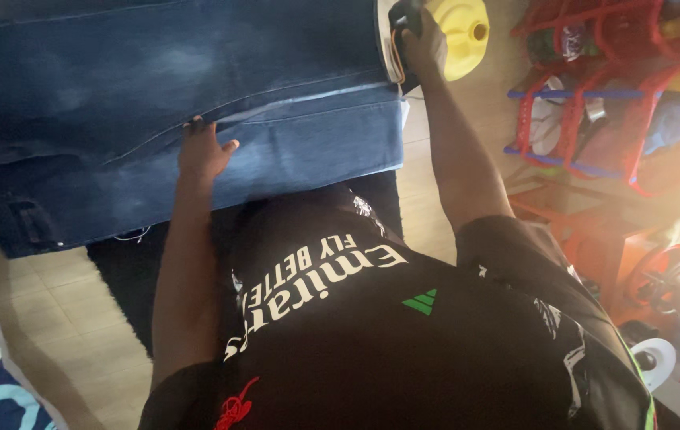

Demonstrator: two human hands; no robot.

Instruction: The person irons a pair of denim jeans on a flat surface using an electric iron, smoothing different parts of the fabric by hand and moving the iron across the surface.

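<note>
Denim jeans (pixel 157 87) under flat, spread left hand (pixel 200 151), right hand (pixel 423 48) gripping yellow iron (pixel 459 32)

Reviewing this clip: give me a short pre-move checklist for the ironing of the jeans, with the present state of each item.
1. Left hand flat on the jeans, pinning the cloth: ok.
2. Right hand has a closed grip on the iron: ok.
3. Left hand apart from the iron, which is at the far right edge of the jeans: ok.
4. Iron's soleplate flat on the denim: cannot tell, it sits at the frame's edge and the hand covers it.
5. Jeans lying smooth: not ok, a fold line runs across the leg beside the left hand.
6. Dark mat fully under the jeans: cannot tell, the denim covers it.
</note>
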